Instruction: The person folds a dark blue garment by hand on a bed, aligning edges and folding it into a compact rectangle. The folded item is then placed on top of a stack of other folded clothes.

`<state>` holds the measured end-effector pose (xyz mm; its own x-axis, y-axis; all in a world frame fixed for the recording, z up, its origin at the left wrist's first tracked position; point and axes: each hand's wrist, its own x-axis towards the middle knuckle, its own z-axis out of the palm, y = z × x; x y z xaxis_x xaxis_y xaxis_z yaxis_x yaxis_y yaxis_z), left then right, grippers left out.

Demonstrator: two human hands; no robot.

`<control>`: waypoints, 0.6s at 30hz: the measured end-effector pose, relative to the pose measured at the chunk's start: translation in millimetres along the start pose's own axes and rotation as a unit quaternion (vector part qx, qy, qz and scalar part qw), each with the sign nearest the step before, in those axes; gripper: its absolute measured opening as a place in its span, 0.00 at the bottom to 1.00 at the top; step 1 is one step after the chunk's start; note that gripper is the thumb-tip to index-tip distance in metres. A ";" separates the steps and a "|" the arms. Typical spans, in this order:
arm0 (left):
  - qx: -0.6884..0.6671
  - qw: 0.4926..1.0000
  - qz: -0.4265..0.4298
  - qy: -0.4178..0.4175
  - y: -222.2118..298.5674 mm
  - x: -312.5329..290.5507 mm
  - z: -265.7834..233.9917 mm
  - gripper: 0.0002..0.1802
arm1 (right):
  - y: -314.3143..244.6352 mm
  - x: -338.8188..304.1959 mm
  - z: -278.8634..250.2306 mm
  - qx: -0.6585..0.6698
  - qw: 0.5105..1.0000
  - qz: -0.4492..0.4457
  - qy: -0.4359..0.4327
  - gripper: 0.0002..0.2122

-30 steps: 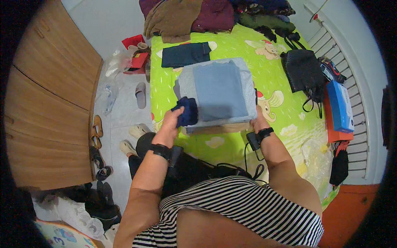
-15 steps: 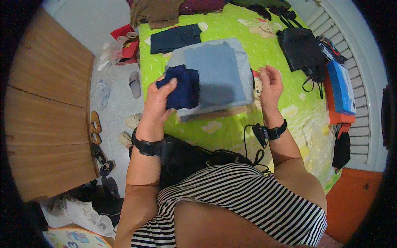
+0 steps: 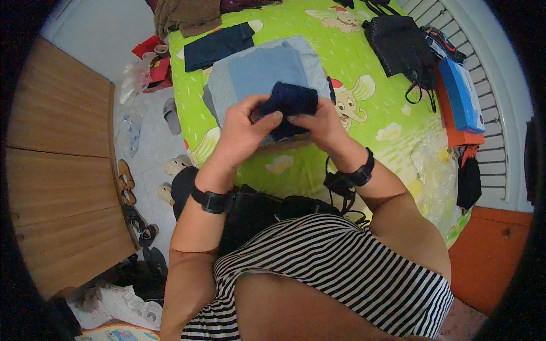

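A small folded navy cloth point(image 3: 293, 100), its exact kind unclear, is held between my two hands above the bed. My left hand point(image 3: 245, 126) pinches its left side, thumb on top. On the opposite side, my right hand point(image 3: 325, 123) grips the lower right part with the thumb across it. Beneath and beyond them lies a stack of folded light blue clothes point(image 3: 267, 63), partly hidden by my hands. Farther off, to the left of that stack, rest folded dark trousers point(image 3: 219, 46).
A green cartoon-print sheet point(image 3: 392, 108) covers the bed. A black bag point(image 3: 392, 45) and a blue box point(image 3: 462, 96) lie at the right beside the white rail. Brown clothes point(image 3: 187, 17) sit at the far left. Shoes point(image 3: 126, 175) line the floor by a wooden cabinet point(image 3: 62, 165).
My left hand has carried the navy cloth to the right, and my right hand has come in from the right and taken hold of it. The whole view has shifted slightly.
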<state>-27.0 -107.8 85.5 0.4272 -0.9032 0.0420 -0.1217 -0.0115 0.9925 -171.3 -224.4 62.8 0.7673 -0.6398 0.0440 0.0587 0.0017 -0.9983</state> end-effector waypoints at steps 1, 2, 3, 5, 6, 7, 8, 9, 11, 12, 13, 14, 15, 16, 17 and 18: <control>-0.011 1.000 0.001 0.005 -0.2 0.4 -3.5 0.11 | -2.4 2.5 -8.2 -0.038 0.998 0.033 0.030 0.16; -0.131 0.991 0.023 0.024 -1.9 4.4 -6.7 0.12 | -4.2 4.0 -19.1 0.104 0.993 -0.003 0.047 0.15; -0.051 0.997 0.000 0.059 -3.8 7.5 -18.3 0.10 | -4.5 6.0 -32.6 0.243 0.968 -0.024 0.055 0.14; -0.094 0.987 0.027 0.128 -13.7 12.2 -39.1 0.09 | -0.2 18.4 -68.6 0.277 0.956 -0.040 0.090 0.14; -0.096 0.979 0.021 0.180 -22.1 15.4 -49.6 0.08 | 9.1 26.6 -85.3 0.262 0.949 -0.039 0.171 0.13; -0.099 0.971 -0.007 0.218 -32.9 18.2 -60.8 0.07 | 24.3 35.3 -100.4 0.258 0.943 -0.077 0.196 0.12; -0.134 0.959 -0.029 0.246 -46.0 18.9 -69.4 0.06 | 43.2 41.5 -115.8 0.233 0.930 -0.052 0.281 0.12; -0.170 0.945 -0.049 0.275 -60.8 19.4 -76.6 0.05 | 65.6 48.5 -131.2 0.210 0.927 -0.074 0.303 0.12; -0.143 0.941 -0.117 0.283 -93.5 16.1 -86.3 0.06 | 115.6 52.9 -160.9 0.154 0.904 0.028 0.398 0.13; -0.130 0.937 -0.149 0.287 -110.1 14.8 -89.1 0.06 | 138.6 52.1 -175.9 0.160 0.901 0.080 0.396 0.13; -0.111 0.940 -0.160 0.280 -126.9 11.4 -88.9 0.07 | 160.4 50.3 -187.7 0.156 0.886 0.142 0.413 0.13; -0.108 0.937 -0.195 0.270 -141.4 10.8 -90.9 0.08 | 180.9 47.0 -193.8 0.143 0.896 0.164 0.386 0.14; -0.109 0.934 -0.218 0.259 -155.0 9.7 -91.6 0.10 | 195.7 46.6 -198.9 0.110 0.881 0.216 0.406 0.14; -0.133 0.930 -0.238 0.248 -167.4 9.0 -88.6 0.11 | 208.4 43.4 -196.9 0.145 0.891 0.197 0.382 0.14; -0.156 0.924 -0.254 0.238 -177.7 9.9 -85.4 0.13 | 213.4 43.8 -197.2 0.084 0.916 0.164 0.357 0.13; -0.169 0.914 -0.281 0.238 -185.2 9.9 -85.2 0.14 | 214.0 45.1 -196.0 0.020 0.925 0.155 0.346 0.12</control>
<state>76.1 -78.1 -88.1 0.6882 -0.5056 -0.5203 0.4868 -0.2101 0.8479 -249.3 -403.5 -156.5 0.1596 -0.9427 -0.2931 -0.0611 0.2869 -0.9560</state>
